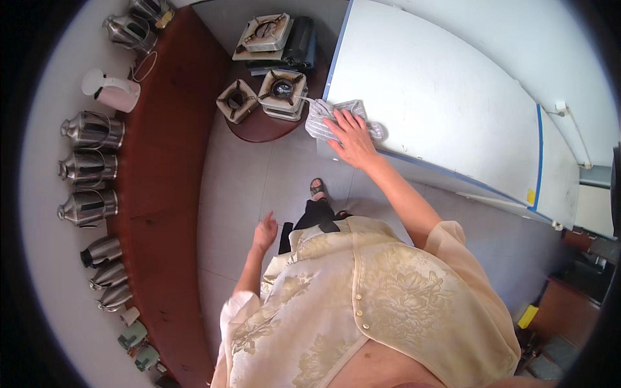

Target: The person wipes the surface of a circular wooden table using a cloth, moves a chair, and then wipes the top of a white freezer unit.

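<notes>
My right hand (356, 143) presses a grey-and-white striped cloth (320, 123) onto the near left corner of a white cabinet top (427, 92). Its fingers are spread over the cloth, and part of the cloth sticks out beyond the cabinet's edge. Down at my left side, my left hand (265, 233) hangs over the tiled floor with nothing in it. Its fingers are loosely apart. Close to the cloth's left side are stacked portable burners (283, 89) with dark, stained grates.
The burners stand on a round dark-red stool (259, 132), beside a single burner (236, 101). Behind them lie another burner (265, 31) and a black cylinder-shaped object (298, 39). Along the left, a long red-brown table (155, 213) bears metal jugs (92, 206) and a pink kettle (119, 94).
</notes>
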The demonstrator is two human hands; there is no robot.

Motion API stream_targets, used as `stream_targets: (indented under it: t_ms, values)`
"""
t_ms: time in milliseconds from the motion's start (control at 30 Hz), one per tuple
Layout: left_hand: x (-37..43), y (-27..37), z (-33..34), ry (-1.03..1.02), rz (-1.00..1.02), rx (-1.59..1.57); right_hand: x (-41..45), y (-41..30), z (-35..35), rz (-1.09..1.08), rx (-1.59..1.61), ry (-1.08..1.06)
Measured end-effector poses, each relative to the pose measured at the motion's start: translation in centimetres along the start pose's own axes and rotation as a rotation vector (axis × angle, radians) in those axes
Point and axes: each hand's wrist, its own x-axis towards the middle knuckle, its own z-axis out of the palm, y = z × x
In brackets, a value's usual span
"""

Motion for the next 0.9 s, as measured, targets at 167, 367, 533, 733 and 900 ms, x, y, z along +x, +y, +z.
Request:
stream_targets:
  t_ms: [167,367,533,733,900]
  values:
    - [10.8,7.9,0.4,0.220,0.155,-0.277,2.2,-0.2,-0.5,-0.048,0.069,0.003]
    - [16.8,18.9,1.6,0.082,-0.239,-1.072,4.2,1.8,0.8,-0.065,0.174,0.078]
    - [18.3,24.1,1.6,0.159,-0.459,-1.425,7.1,4.3,1.6,-0.071,0.197,0.100]
    - [20.3,25.6,1.9,0.486,-0.427,-1.286,11.7,8.8,1.8,-0.094,0.153,0.179]
    - [21.5,28.2,1.4,0.765,-0.407,-0.999,15.9,13.5,0.9,-0.068,0.082,0.152]
